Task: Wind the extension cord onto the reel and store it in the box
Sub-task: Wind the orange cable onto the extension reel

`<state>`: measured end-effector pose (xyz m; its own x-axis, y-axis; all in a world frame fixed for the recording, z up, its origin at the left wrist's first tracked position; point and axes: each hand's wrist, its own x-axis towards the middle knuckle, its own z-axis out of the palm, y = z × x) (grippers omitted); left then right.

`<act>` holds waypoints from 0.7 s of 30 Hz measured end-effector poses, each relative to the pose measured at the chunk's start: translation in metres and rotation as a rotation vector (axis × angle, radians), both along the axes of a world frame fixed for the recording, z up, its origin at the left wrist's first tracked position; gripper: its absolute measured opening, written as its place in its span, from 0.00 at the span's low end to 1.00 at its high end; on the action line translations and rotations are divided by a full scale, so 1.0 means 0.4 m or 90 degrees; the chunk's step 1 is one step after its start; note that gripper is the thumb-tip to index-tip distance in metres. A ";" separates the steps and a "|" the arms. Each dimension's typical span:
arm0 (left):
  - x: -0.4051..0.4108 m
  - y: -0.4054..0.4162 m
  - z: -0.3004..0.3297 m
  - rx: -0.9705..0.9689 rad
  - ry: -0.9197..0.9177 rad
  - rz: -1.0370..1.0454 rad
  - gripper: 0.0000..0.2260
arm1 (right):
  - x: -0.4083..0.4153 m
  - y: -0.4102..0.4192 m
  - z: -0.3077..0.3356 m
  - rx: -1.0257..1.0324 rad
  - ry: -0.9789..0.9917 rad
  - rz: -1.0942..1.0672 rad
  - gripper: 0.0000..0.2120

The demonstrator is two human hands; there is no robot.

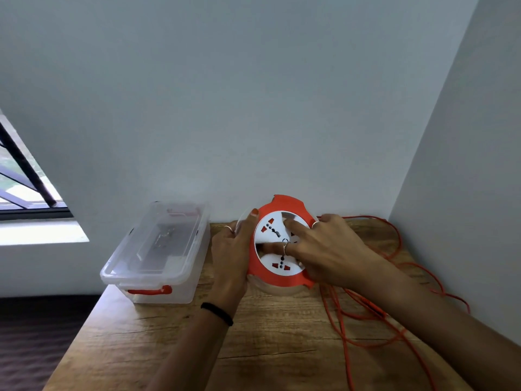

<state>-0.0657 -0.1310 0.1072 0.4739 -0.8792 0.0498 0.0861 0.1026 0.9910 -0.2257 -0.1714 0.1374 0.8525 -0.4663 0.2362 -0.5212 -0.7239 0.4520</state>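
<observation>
An orange and white cord reel (277,273) with sockets on its face stands tilted on the wooden table (270,348) near the wall. My left hand (231,255) grips the reel's left rim. My right hand (324,249) lies across its white face, with fingers pressed into the centre. The orange extension cord (375,311) trails loose in loops over the right side of the table. A clear plastic box (158,255) with a lid and orange latch sits to the left of the reel.
The table fits into a corner, with walls behind and on the right. A window (25,187) lies at the far left. The box hangs close to the table's left edge, above a dark floor.
</observation>
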 end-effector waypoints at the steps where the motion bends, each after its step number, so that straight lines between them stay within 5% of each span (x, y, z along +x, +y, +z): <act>1: -0.001 0.000 -0.002 -0.002 -0.005 0.005 0.11 | 0.003 0.002 0.002 -0.010 -0.008 -0.008 0.29; 21: -0.032 -0.001 -0.004 -0.009 0.028 0.060 0.08 | 0.049 0.026 0.007 0.030 -0.216 -0.092 0.30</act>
